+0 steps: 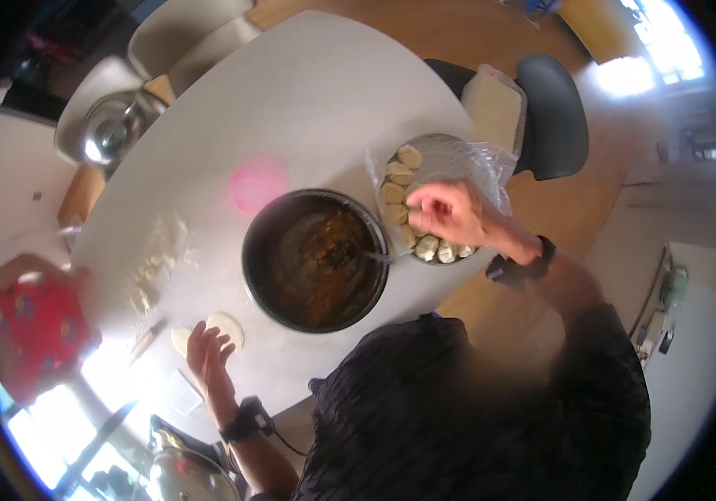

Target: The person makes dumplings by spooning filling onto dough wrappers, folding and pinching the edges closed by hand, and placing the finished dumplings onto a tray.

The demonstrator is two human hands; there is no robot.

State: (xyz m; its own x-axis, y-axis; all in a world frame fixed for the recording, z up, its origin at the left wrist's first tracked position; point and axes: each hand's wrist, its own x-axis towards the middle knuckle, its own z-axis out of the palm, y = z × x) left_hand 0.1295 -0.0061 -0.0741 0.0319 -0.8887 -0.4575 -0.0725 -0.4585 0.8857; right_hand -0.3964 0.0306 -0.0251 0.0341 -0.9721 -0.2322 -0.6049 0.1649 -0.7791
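Observation:
My left hand (209, 357) is at the near left of the table, fingers spread and slightly bent, over two flat dough rounds (229, 327). It holds nothing I can see. My right hand (448, 212) hovers above a round plate (435, 150) edged with filled dumplings (400, 173). Its fingers are curled, with a gap between them and the thumb, and nothing shows in that gap. Between my hands stands a dark round pot (318, 197) holding a brownish filling (324, 267). A utensil handle (380, 258) sticks out over its right rim.
Clear plastic wrap (492, 159) lies around the plate. A pink disc (258, 184) is behind the pot. Flour and dough bits (153, 259) and a knife-like tool (147, 341) lie left. Another person in red (36, 321) is at the left edge. Chairs (552, 117) surround the table (308, 92).

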